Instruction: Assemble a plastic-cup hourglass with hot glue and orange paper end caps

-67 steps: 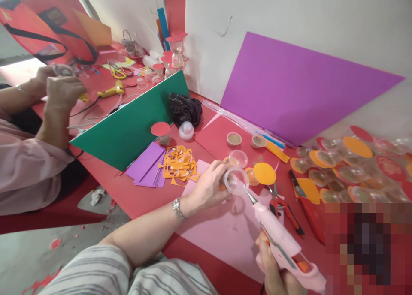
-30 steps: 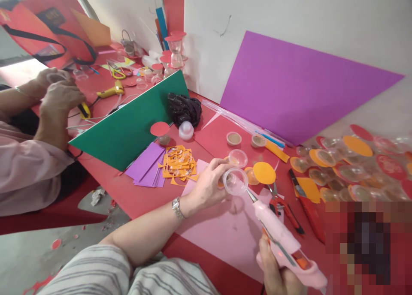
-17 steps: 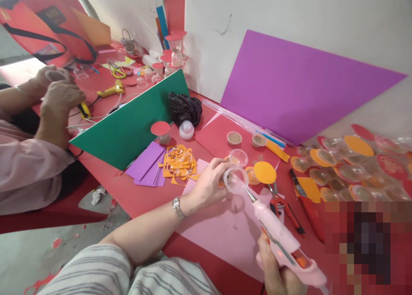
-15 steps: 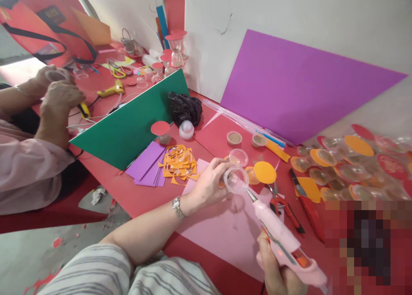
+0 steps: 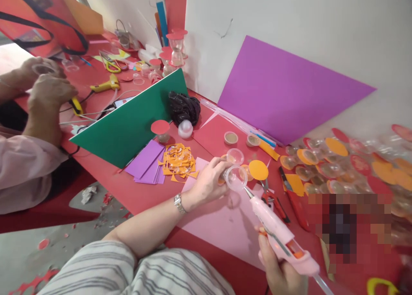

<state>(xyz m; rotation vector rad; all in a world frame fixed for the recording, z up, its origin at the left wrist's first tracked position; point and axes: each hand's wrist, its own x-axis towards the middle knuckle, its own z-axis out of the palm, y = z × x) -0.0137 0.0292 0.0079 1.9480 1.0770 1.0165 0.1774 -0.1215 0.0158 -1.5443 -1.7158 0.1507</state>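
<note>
My left hand (image 5: 209, 181) holds a small clear plastic cup (image 5: 236, 177) tipped on its side, mouth facing me, above a pink paper sheet (image 5: 222, 226). My right hand (image 5: 280, 273) grips a pink glue gun (image 5: 278, 235); its metal tip touches the cup's lower rim. An orange paper disc (image 5: 258, 170) on another cup and a second clear cup (image 5: 235, 156) sit just behind. Red-handled scissors (image 5: 272, 200) lie to the right of the gun's nozzle.
Orange scraps (image 5: 178, 160) and purple strips (image 5: 146, 162) lie left of my hand. A green sheet (image 5: 128, 123) and purple sheet (image 5: 283, 91) lean up. Many covered cups (image 5: 334, 166) fill the right. Another person's hands (image 5: 48, 91) work at far left near a yellow glue gun (image 5: 104, 85).
The view has shifted slightly right and down. My hands keep the cup and glue gun together, the tip staying on the rim. The other person's hands have moved little.
</note>
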